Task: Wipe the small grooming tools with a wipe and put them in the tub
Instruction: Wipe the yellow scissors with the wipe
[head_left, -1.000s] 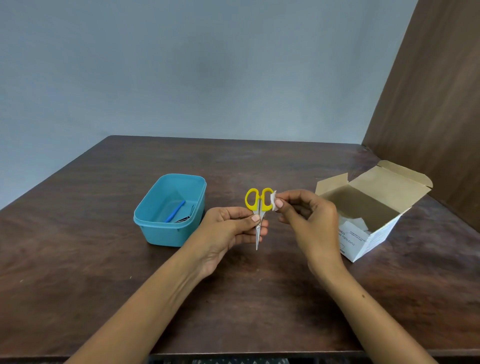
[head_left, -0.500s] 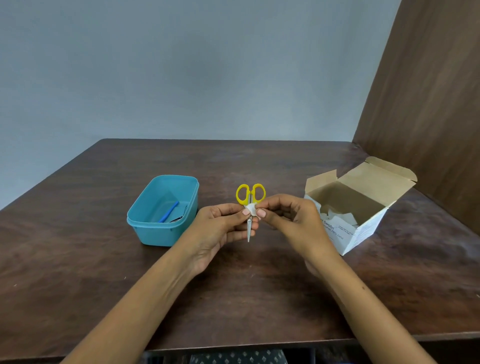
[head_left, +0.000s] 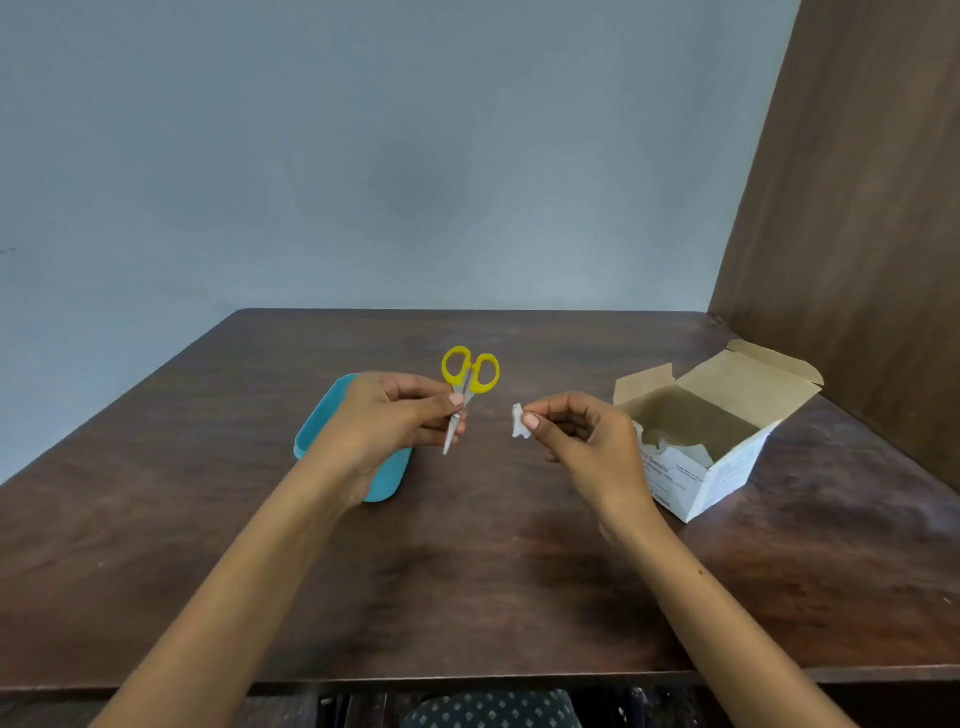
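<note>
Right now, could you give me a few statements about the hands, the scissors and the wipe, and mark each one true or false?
1. The left hand holds the scissors with the yellow handles up and the blades pointing down. True.
2. The wipe is pressed against the scissor blades. False: the right hand pinches it off to the right, apart from the scissors.
3. The scissors already lie in the tub. False: they are held in the air, in front of the blue tub.
4. The cardboard box to the right of the right hand stands open. True.
5. The scissor blades are spread wide open. False: they are closed together.
</note>
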